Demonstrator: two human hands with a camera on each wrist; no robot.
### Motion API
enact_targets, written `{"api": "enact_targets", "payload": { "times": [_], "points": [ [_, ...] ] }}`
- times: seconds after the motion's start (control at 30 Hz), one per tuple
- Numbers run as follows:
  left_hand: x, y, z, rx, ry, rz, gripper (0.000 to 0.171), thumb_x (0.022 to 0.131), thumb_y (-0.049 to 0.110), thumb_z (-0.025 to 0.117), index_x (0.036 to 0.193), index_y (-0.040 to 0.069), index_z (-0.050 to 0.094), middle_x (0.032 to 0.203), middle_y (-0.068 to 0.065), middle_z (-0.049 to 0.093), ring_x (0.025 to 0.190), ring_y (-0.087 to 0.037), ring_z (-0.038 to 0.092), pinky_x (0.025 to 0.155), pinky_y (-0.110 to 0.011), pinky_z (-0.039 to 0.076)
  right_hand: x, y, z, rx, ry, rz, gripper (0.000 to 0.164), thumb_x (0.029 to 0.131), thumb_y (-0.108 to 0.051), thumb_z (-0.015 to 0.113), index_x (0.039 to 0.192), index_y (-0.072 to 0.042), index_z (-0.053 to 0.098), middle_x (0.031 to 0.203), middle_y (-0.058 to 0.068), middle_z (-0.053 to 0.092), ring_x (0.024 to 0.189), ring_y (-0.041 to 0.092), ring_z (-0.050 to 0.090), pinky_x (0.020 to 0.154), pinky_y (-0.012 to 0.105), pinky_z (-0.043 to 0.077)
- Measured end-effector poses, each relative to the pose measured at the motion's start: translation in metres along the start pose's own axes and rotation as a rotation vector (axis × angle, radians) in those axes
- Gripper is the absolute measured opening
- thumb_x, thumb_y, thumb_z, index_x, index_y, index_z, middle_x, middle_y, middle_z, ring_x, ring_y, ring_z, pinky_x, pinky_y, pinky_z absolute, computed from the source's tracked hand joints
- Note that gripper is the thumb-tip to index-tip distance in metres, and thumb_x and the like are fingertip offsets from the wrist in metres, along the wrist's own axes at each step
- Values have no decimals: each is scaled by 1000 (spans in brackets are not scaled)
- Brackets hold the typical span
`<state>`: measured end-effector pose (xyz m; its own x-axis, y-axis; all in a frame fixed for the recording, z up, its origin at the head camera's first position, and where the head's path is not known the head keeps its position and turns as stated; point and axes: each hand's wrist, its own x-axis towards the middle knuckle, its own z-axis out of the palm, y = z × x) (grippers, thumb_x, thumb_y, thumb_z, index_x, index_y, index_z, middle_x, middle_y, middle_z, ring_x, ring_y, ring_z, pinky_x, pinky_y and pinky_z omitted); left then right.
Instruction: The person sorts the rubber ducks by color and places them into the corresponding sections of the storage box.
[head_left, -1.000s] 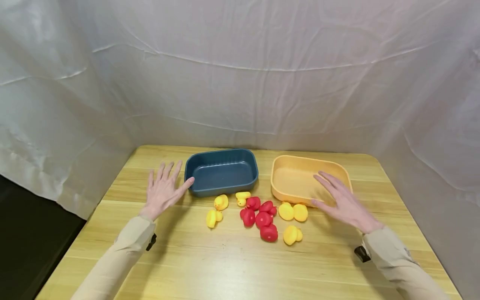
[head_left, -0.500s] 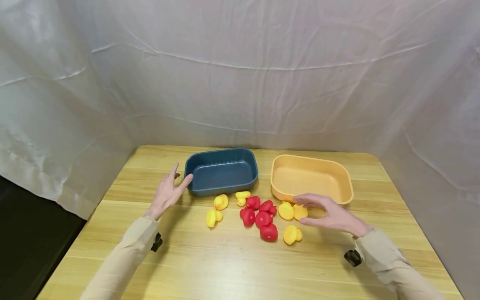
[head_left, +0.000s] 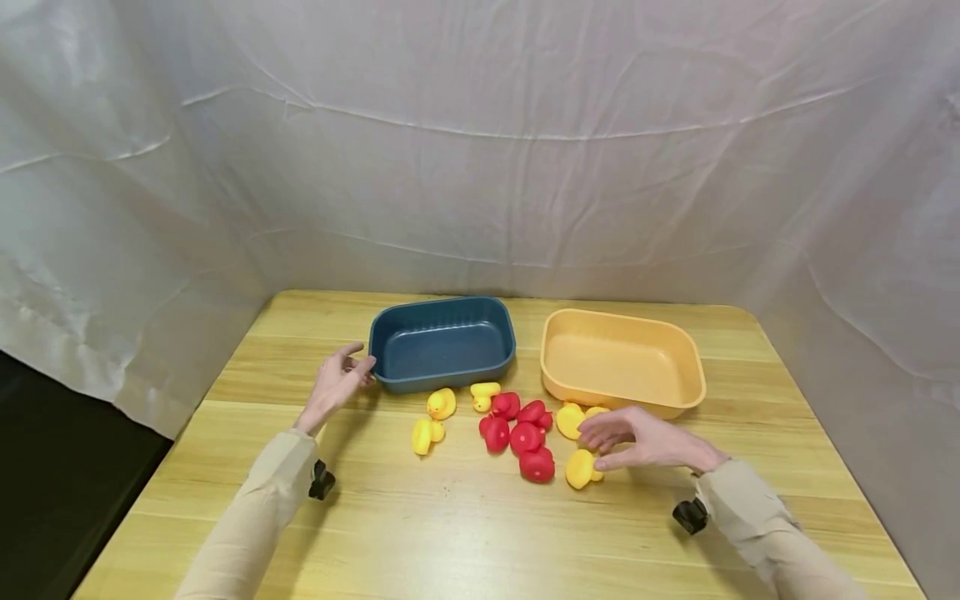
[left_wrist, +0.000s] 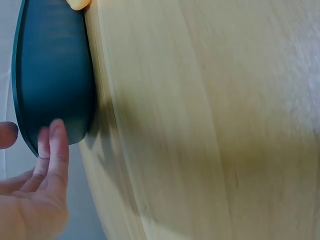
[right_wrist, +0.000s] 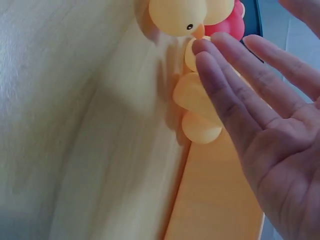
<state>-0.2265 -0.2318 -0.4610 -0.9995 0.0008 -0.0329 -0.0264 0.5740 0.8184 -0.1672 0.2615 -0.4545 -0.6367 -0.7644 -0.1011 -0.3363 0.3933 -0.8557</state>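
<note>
My left hand [head_left: 333, 390] is at the left end of a dark blue plastic tray [head_left: 442, 385], thumb and fingers apart. In the left wrist view, the fingers [left_wrist: 57, 155] overlap the tray's end wall. My right hand [head_left: 652, 442] hovers over the yellow rubber ducks at the right, fingers slightly bent and nothing in its grasp. Its thumb tip overlaps the front yellow duck [head_left: 579, 469]; its fingers partly hide another duck [head_left: 596, 411] beside a third yellow duck [head_left: 570, 421]. The right wrist view shows the palm and spread fingers beside a yellow duck [right_wrist: 177, 15].
An orange-yellow tray [head_left: 622, 358] stands behind the right-hand ducks. Several red rubber ducks [head_left: 527, 438] cluster in the middle. Three more yellow ducks, one at the left [head_left: 422, 435], lie before the blue tray. Pale cloth [head_left: 480, 167] hangs around the wooden table [head_left: 450, 533].
My right hand has come from over the orange-yellow tray, left and nearer, to the yellow ducks. My left hand has turned and drawn its fingers in beside the blue tray's left end.
</note>
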Motion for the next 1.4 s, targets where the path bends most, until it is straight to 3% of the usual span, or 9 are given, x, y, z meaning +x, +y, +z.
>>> {"api": "enact_targets", "payload": {
  "times": [0.13,0.33,0.6,0.77,0.9,1.13,1.4],
  "points": [
    [1,-2,0,-69,-9,20,54,101,15,55,147,-9,41,104,-29,72,77,-25,74,79,-29,62,0,4,3,0,-18,24,54,93,-19,73,131,14,55,122,27,68,105,16,70,93,33,61],
    [0,-5,1,-158,-29,47,52,100,9,56,147,-7,43,98,-27,73,71,-18,72,73,-27,63,1,3,7,6,-24,59,57,91,-21,75,131,15,55,126,29,66,105,12,70,92,30,61],
    [-1,-8,1,-278,-94,46,56,99,6,59,149,-8,38,93,-22,74,73,-18,73,77,-37,65,6,3,9,-35,-21,91,56,91,-25,75,130,12,59,124,25,69,101,8,70,89,26,61],
    [-1,-7,3,-346,-127,33,59,99,5,60,150,-9,35,87,-9,73,73,-18,73,79,-40,65,8,2,9,-67,-25,99,53,90,-26,76,128,9,62,121,21,71,98,6,69,87,27,61],
    [-1,-5,4,-364,-134,37,59,98,3,60,150,-10,34,83,-3,73,71,-16,73,79,-40,65,10,1,9,-77,-29,101,51,89,-26,77,126,7,63,120,18,72,96,5,68,86,27,61],
    [-1,-5,5,-367,-132,51,59,98,2,60,149,-11,35,86,-9,74,69,-14,72,77,-39,65,11,0,10,-50,-34,98,50,88,-22,79,127,6,64,120,19,71,95,6,67,85,28,61],
    [0,-7,5,-364,-139,62,60,98,2,60,150,-12,34,84,-4,73,72,-18,73,79,-40,65,11,-2,9,-32,-12,62,52,88,-20,79,127,9,62,122,22,70,96,5,66,87,29,61]
  ]
}}
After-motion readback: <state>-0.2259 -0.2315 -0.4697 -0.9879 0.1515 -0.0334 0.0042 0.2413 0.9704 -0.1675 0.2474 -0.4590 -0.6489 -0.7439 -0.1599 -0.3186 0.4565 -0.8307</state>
